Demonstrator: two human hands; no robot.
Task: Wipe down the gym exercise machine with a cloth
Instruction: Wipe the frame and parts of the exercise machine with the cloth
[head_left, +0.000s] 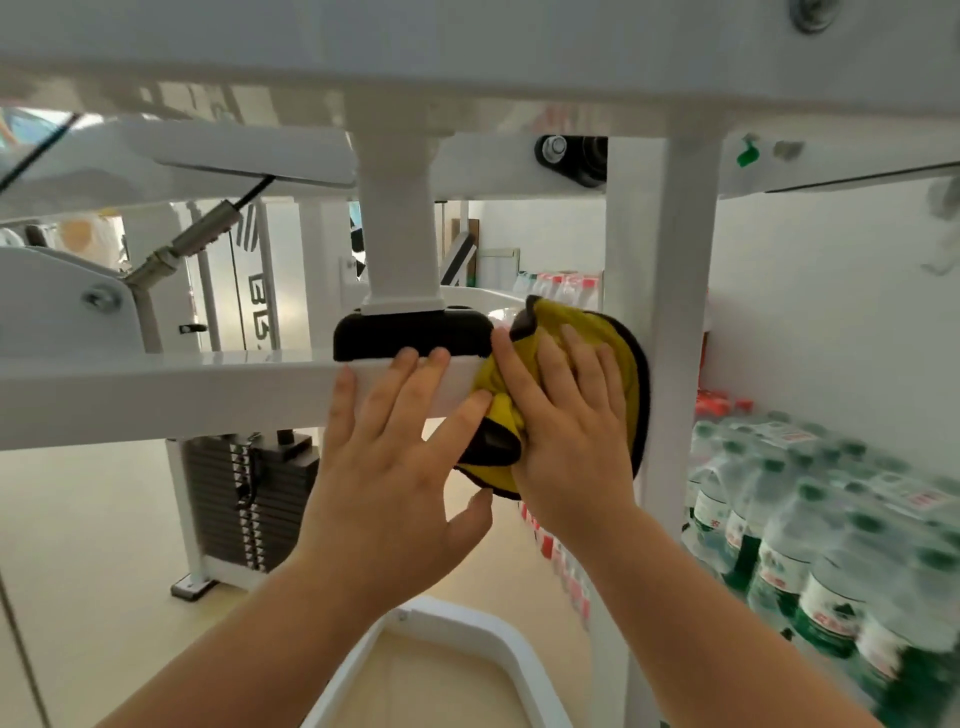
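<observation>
A pale beige floor (104, 519) runs back to a plain white wall (831, 312), evenly and softly lit. Along the right stand shrink-wrapped packs of green-capped water bottles (810, 545) — red-labelled packs (561, 286) lie farther back, near boards (462, 249) leaning against the far wall.

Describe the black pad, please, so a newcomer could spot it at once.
Find the white horizontal bar crossing mid-view. Where the short white post meets it sits the black pad, just left of the yellow cloth. It is the only black block on that bar.
</observation>
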